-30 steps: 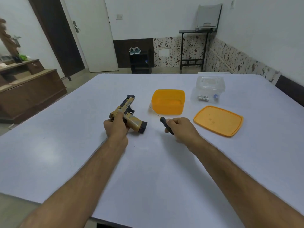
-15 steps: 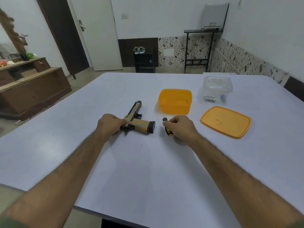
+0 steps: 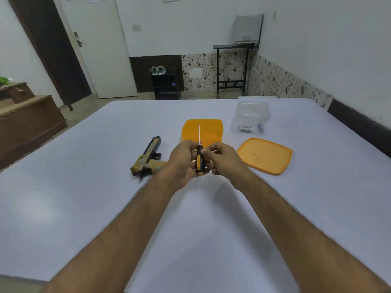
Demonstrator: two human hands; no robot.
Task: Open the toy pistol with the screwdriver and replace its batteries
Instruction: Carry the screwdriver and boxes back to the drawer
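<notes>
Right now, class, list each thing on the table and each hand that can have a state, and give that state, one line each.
toy pistol: lying on its side, unheld
screwdriver: held in both hands, shaft pointing away
left hand: grips the handle
right hand: pinches the handle
orange container: open, lid off
orange lid: flat on the table
clear container: holds batteries

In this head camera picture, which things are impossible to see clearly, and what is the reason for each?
- Grip end of the tan and black toy pistol: head view, hidden behind the left hand.
- Tip type of the black and yellow screwdriver: too small.
- Labels of the batteries in the clear plastic box: too small, blurred.
- Inside of the orange plastic container: partly blocked by both hands.
</notes>
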